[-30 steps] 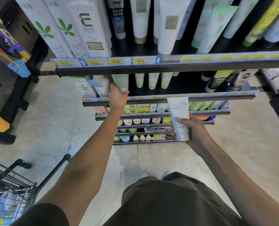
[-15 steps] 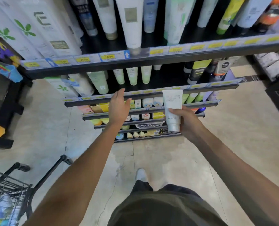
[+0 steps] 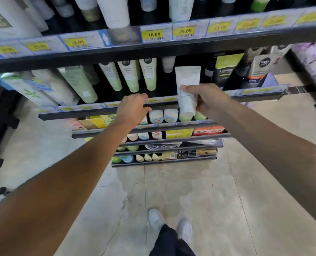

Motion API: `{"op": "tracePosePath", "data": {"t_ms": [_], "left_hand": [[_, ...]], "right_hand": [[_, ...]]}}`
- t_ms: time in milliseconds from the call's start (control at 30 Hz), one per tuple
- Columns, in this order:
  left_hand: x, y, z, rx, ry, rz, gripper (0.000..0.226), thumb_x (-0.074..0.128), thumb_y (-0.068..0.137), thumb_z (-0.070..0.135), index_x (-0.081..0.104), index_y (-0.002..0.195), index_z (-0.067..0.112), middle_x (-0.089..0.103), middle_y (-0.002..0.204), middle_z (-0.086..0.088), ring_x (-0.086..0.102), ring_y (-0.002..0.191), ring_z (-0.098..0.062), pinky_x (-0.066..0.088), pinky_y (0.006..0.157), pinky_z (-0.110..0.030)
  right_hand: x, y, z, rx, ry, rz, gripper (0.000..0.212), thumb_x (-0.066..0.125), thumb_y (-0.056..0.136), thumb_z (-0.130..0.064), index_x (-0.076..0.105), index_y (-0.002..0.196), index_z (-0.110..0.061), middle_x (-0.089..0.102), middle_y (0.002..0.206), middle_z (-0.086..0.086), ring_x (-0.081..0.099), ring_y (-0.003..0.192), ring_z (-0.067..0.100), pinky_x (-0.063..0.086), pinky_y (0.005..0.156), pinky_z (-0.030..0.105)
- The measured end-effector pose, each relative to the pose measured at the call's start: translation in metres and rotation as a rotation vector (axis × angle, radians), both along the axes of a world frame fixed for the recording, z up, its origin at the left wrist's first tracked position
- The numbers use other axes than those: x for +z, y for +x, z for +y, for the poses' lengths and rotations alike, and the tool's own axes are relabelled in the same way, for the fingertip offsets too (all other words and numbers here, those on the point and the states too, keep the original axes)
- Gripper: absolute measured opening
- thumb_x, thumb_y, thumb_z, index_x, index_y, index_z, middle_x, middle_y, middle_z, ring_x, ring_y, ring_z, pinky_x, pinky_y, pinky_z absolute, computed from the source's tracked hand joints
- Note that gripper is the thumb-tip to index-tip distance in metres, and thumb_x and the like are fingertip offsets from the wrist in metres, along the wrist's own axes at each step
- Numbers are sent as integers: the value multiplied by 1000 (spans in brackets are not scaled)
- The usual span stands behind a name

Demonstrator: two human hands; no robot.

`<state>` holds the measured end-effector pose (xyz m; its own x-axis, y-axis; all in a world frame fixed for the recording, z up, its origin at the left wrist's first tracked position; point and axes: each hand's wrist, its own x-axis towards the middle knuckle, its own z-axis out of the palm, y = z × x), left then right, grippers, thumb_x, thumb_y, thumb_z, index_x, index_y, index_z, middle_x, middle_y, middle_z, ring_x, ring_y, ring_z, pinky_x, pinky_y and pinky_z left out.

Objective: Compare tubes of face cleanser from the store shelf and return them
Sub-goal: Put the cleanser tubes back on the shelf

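Right hand [image 3: 208, 100] pinching pale cleanser tube [image 3: 187, 89] low near its cap, raised before second shelf's rail [image 3: 79, 112]; left hand [image 3: 133, 108] empty, curled on that rail; likely light, soft, slick (best gripped mid-body, not the crimp).

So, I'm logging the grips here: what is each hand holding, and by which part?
Right hand grips the white plastic cleanser tube around its lower half, near the cap. Left hand holds nothing.
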<state>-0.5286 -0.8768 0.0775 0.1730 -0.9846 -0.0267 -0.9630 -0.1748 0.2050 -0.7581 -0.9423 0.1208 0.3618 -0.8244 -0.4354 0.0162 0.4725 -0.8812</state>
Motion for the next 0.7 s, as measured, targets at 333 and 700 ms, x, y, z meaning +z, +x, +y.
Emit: {"op": "tracePosePath", "data": {"t_ms": [333,700], "left_hand": [[-21,4,0,21,-138,-27,31,69,96,26,66,123,11,71,115,-15,64,107,-39,55,87,-49],[-31,5,-3,37,-199,-13,28,71,94,27,68,119,13,73,106,-14,63,102,-41,54,80,-47]], "right_hand": [[-16,35,-65,-64,-256,12,50,85,79,-11,66,125,-14,78,111,3,76,99,20,62,82,40],[-39,51,-80,55,-450,159,58,82,80,1,62,132,-14,74,116,-6,72,100,2,59,87,24]]}}
